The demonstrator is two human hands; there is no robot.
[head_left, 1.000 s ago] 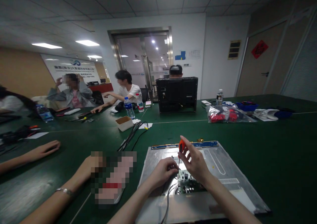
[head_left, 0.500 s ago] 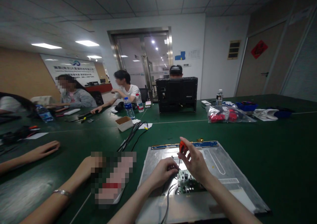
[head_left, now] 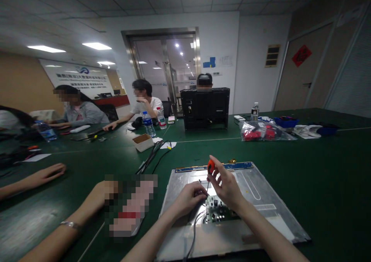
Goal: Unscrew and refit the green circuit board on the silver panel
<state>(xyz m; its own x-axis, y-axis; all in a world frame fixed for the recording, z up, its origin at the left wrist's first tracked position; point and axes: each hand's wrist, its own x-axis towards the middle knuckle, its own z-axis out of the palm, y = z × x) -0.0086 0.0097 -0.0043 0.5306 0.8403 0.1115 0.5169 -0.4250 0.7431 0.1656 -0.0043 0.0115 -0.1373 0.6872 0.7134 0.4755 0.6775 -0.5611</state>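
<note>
- One screwdriver [head_left: 210, 168], orange-handled and upright, pinched by the right hand [head_left: 227, 186].
- One green board [head_left: 218, 211] on one silver panel [head_left: 261, 200] at the desk's [head_left: 319, 169] near edge.
- Left hand [head_left: 188, 198] pinches beside the tip.

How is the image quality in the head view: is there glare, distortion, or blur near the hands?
Head view: wide-angle distortion bends the ceiling and the green table edges. Ceiling lights reflect softly on the metal panel. The right hand with the orange-handled screwdriver and the left hand look fairly sharp; the circuit board is small and dim. A pixelated patch covers something at lower left.
</note>
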